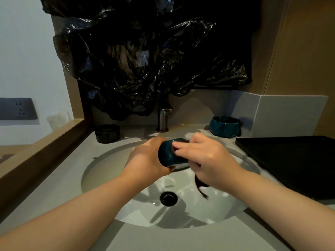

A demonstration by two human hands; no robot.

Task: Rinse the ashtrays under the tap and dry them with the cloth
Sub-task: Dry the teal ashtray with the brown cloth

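Note:
Over the white sink my left hand grips a teal ashtray, tipped on its side. My right hand lays its fingers on the ashtray's outer wall and holds a dark cloth, whose end hangs below the palm. A second teal ashtray stands on the counter at the back right. A black ashtray stands at the back left. The tap rises behind the hands; no water stream shows.
A black tray lies on the counter to the right of the sink. Black plastic sheeting covers the wall above the tap. The drain sits at the basin's centre. A wooden ledge runs along the left.

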